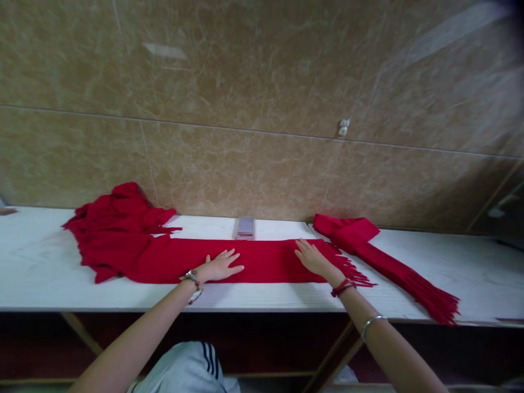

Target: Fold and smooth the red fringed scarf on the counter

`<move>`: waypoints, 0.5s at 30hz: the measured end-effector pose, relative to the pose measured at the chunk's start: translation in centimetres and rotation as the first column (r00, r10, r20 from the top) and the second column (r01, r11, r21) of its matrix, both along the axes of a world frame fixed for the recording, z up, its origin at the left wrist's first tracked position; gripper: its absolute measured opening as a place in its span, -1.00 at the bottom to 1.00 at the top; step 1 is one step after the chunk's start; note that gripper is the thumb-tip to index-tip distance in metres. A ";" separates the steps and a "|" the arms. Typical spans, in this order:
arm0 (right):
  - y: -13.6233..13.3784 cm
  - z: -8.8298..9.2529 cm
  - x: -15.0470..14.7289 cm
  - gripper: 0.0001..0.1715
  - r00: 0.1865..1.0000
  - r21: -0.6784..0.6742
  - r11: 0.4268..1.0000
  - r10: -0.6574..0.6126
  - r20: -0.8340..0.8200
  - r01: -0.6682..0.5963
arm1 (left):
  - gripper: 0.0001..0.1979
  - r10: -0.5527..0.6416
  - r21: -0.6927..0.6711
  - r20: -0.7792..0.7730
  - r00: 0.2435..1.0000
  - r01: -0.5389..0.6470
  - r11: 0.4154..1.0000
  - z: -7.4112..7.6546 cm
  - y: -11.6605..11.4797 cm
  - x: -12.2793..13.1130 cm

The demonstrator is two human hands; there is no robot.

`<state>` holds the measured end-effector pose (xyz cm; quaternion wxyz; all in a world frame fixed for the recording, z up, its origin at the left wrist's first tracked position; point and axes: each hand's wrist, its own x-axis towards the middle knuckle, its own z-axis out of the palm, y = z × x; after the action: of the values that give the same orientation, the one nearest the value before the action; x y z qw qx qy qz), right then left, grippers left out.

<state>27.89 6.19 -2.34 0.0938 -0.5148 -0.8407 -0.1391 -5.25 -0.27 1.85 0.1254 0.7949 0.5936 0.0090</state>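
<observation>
A red fringed scarf (262,262) lies stretched along the white tabletop, its fringe pointing right and its left end running into a crumpled red heap. My left hand (221,266) rests on the middle of the scarf with fingers spread. Toward the fringed end, my right hand (311,257) lies flat on the cloth, fingers extended. Neither hand grips anything. To the right of it, a second red scarf (380,256), folded narrow, lies slanted with its fringe near the front edge. The bunched red cloth (118,213) sits at the left against the wall.
A small flat rectangular pack (245,228) lies behind the scarf by the wall. The white table (262,297) backs onto a brown tiled wall (245,164) with a small white fixture (344,127). My knee (192,368) is below the front edge. A dark object (510,210) stands at far right.
</observation>
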 end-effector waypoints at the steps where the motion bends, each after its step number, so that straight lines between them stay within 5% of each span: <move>1: 0.1 0.3 -2.1 -0.48 0.997 -0.024 0.997 0.066 -0.037 -0.067 | -0.36 0.052 0.026 0.009 0.999 -0.052 0.998 0.1 0.6 0.1; 4: 0.4 0.6 -7.3 -0.45 0.982 -0.069 0.981 0.179 -0.066 -0.184 | -0.38 0.229 0.164 0.000 0.973 -0.226 0.960 -0.6 2.2 0.6; 7: 1.2 -0.1 -8.5 -0.45 0.988 -0.109 0.982 0.155 -0.025 -0.157 | -0.36 0.276 0.198 -0.047 0.960 -0.262 0.945 -2.0 2.7 0.7; 15: 4.1 -1.5 3.9 -0.50 0.988 -0.116 0.982 -0.146 0.047 0.151 | -0.40 0.262 0.227 -0.059 0.963 -0.242 0.943 -2.6 2.5 0.4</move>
<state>31.74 10.25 -3.89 0.0360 -0.5781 -0.8084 -0.1050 -4.81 2.18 -0.74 0.0091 0.7209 0.6909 0.0546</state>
